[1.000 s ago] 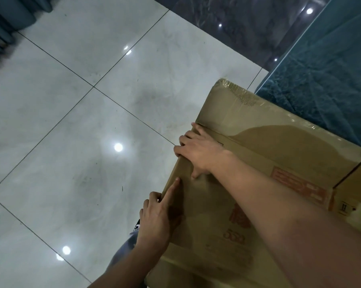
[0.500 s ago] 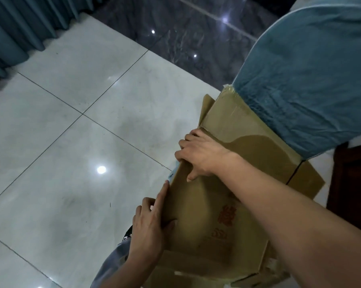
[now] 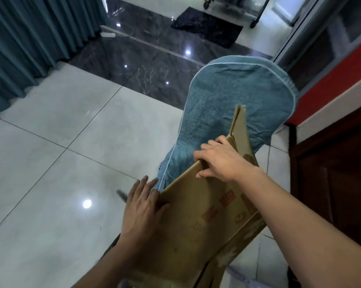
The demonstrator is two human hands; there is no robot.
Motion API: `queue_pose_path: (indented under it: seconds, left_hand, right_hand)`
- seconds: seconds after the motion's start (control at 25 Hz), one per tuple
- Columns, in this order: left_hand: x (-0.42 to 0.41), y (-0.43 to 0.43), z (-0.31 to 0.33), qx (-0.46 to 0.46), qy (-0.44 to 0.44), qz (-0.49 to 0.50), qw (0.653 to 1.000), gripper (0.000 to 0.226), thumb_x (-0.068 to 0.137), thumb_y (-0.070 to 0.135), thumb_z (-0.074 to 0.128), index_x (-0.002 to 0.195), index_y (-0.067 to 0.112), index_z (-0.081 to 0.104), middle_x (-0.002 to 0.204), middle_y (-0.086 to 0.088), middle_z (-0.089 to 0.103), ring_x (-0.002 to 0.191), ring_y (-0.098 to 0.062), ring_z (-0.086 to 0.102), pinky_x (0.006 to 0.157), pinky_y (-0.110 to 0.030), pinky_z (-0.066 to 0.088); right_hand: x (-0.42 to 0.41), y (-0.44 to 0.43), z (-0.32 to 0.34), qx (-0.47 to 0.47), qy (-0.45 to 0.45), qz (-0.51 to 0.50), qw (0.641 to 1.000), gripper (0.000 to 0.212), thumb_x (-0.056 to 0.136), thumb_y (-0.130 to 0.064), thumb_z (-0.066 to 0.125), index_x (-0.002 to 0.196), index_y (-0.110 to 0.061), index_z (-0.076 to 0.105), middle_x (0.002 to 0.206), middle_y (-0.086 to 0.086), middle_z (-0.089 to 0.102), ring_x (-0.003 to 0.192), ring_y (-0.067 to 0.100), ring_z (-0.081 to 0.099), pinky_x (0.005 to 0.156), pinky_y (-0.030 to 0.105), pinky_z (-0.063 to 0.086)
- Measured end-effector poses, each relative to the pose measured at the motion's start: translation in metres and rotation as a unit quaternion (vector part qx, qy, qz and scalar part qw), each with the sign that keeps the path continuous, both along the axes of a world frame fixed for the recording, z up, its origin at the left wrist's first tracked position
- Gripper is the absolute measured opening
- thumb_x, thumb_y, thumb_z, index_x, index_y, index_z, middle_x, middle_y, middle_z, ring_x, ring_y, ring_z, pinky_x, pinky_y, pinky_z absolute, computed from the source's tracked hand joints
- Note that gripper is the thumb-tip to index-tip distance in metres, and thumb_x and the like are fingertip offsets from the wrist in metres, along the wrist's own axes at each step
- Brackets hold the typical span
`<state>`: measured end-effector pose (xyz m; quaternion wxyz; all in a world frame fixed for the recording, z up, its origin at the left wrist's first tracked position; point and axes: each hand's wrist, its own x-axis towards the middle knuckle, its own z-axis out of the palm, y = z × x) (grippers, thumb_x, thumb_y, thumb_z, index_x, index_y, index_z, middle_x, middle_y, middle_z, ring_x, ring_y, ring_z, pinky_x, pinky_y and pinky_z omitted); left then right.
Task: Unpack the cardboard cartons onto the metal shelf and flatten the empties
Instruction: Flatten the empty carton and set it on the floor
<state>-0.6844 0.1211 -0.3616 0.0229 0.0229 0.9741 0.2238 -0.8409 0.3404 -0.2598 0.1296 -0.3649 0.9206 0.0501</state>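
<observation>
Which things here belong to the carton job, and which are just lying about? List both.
Job:
brown cardboard carton, collapsed nearly flat
right hand, gripping its top edge
left hand, flat against its side edge

Lying about:
blue fabric-covered chair
teal pleated curtain
dark floor mat
white power strip

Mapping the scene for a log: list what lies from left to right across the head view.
Teal pleated curtain → left hand → right hand → dark brown wooden door. The brown cardboard carton and blue fabric chair cover overlap the hands, so they are left out.
</observation>
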Motion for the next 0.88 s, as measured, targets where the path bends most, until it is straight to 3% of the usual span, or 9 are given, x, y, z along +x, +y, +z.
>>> queue_pose_path:
  seconds: [0.08,0.12,0.2,0.28,0.52,0.64,0.76,0.88]
  left_hand:
    - [-0.006,0.009,0.025,-0.010,-0.003,-0.042,0.999,0.042,0.097,0.058,0.029,0.107,0.027,0.057,0.114,0.005,0.069,0.116,-0.016,0.063,0.124,-0.047,0.017]
    - [-0.008,0.014,0.040,-0.005,-0.018,-0.051,0.999,0.037,0.098,0.057,0.032,0.107,0.028,0.054,0.106,0.008,0.068,0.104,-0.014,0.066,0.119,-0.043,0.029]
    - [-0.011,0.024,0.069,0.016,-0.019,-0.062,0.998,0.024,0.098,0.052,0.046,0.109,0.030,0.050,0.103,0.010,0.064,0.093,-0.016,0.065,0.088,-0.034,0.052]
    - [-0.013,0.034,0.096,0.011,-0.006,-0.086,0.996,0.023,0.099,0.048,0.049,0.114,0.031,0.047,0.105,0.009,0.062,0.094,-0.018,0.065,0.073,-0.033,0.050]
    - [-0.017,0.061,0.170,-0.008,0.037,-0.165,0.986,0.032,0.104,0.050,0.036,0.133,0.036,0.037,0.116,0.007,0.061,0.102,-0.021,0.063,0.082,-0.038,0.051]
    - [-0.018,0.073,0.206,-0.016,0.085,-0.179,0.980,0.034,0.102,0.054,0.037,0.131,0.037,0.039,0.110,0.006,0.060,0.099,-0.022,0.064,0.081,-0.040,0.053]
    - [-0.021,0.081,0.239,-0.050,0.167,-0.152,0.973,0.040,0.096,0.060,0.040,0.124,0.033,0.050,0.095,0.004,0.060,0.089,-0.024,0.065,0.074,-0.039,0.052]
    - [-0.030,0.083,0.265,-0.082,0.233,-0.160,0.956,0.042,0.094,0.060,0.044,0.119,0.029,0.057,0.087,0.000,0.061,0.082,-0.030,0.063,0.074,-0.042,0.048]
  right_hand:
    - [0.014,0.025,0.023,-0.016,0.018,-0.046,0.999,0.041,0.082,-0.069,0.063,0.103,-0.035,0.055,0.090,-0.012,0.044,0.097,0.014,0.046,0.090,0.038,0.026]
    - [0.022,0.036,0.034,-0.028,0.029,-0.064,0.997,0.041,0.082,-0.069,0.062,0.104,-0.035,0.055,0.090,-0.012,0.044,0.097,0.014,0.045,0.092,0.038,0.026]
    - [0.039,0.058,0.057,-0.051,0.056,-0.095,0.993,0.040,0.083,-0.068,0.062,0.104,-0.035,0.055,0.091,-0.013,0.045,0.097,0.014,0.045,0.094,0.038,0.025]
    - [0.055,0.075,0.079,-0.069,0.079,-0.123,0.987,0.039,0.083,-0.066,0.064,0.103,-0.035,0.055,0.090,-0.014,0.045,0.096,0.014,0.046,0.095,0.038,0.025]
    - [0.093,0.119,0.145,-0.101,0.152,-0.184,0.966,0.040,0.078,-0.066,0.069,0.102,-0.035,0.059,0.087,-0.015,0.047,0.093,0.017,0.050,0.085,0.036,0.023]
    - [0.113,0.137,0.181,-0.121,0.181,-0.208,0.954,0.038,0.078,-0.065,0.070,0.105,-0.038,0.064,0.085,-0.015,0.046,0.088,0.015,0.047,0.079,0.033,0.016]
    - [0.135,0.153,0.209,-0.165,0.223,-0.240,0.930,0.037,0.079,-0.063,0.071,0.107,-0.038,0.066,0.085,-0.014,0.051,0.085,0.013,0.043,0.081,0.037,0.027]
    - [0.157,0.156,0.227,-0.209,0.261,-0.271,0.903,0.035,0.079,-0.059,0.074,0.104,-0.036,0.067,0.083,-0.013,0.053,0.082,0.012,0.041,0.079,0.037,0.026]
